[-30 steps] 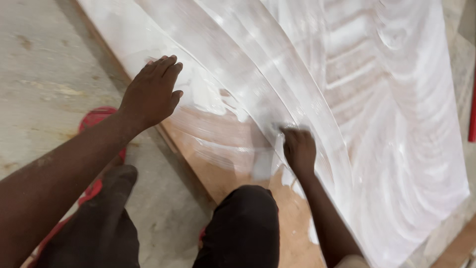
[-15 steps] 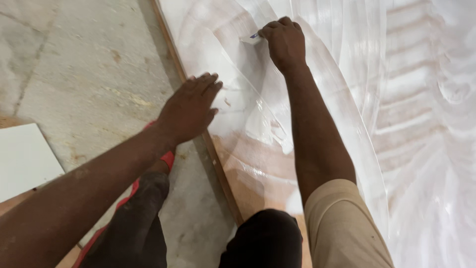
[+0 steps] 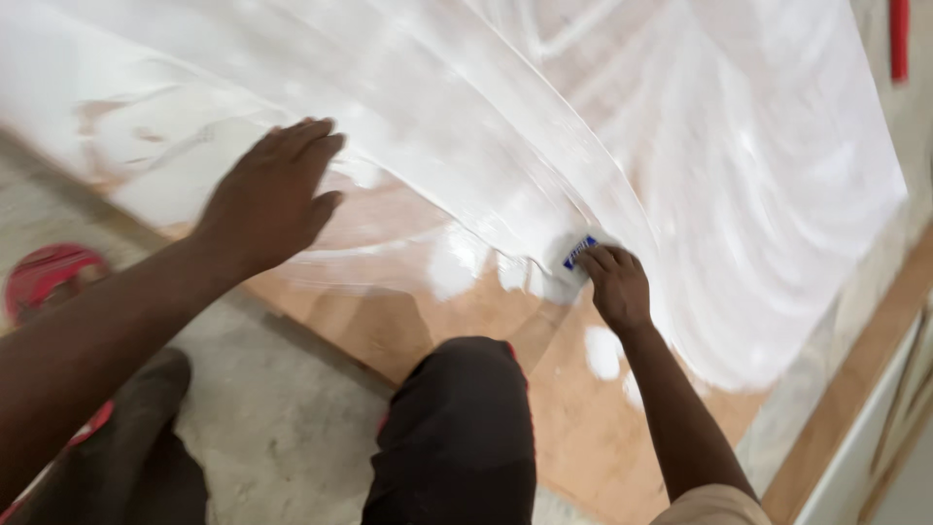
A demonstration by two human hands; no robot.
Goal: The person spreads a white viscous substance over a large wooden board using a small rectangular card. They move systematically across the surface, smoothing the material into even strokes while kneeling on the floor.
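You are crouched over a large wooden board (image 3: 583, 428) lying on the floor, and nearly all of it is coated in streaked white paste (image 3: 680, 165). Only a wedge of bare brown wood remains, along the board's near edge just in front of your knee (image 3: 457, 428). The near edge of the board runs diagonally from the upper left down toward your knee, and beyond it on that side lies open grey concrete floor (image 3: 262, 428) with room to shift. Off the board's right edge a pale strip of another panel (image 3: 865, 437) sits close, leaving little space there.

Your left hand (image 3: 272, 199) lies flat on the board near its left part, fingers spread and released, gripping nothing, palm pressed where paste meets bare wood. Your right hand (image 3: 614, 287) is at the border of the bare wedge, fingers clenched around a small scraper (image 3: 579, 253) with a blue patch, its edge touching the wet paste. A red sandal (image 3: 47, 277) sits on the floor left of the board.
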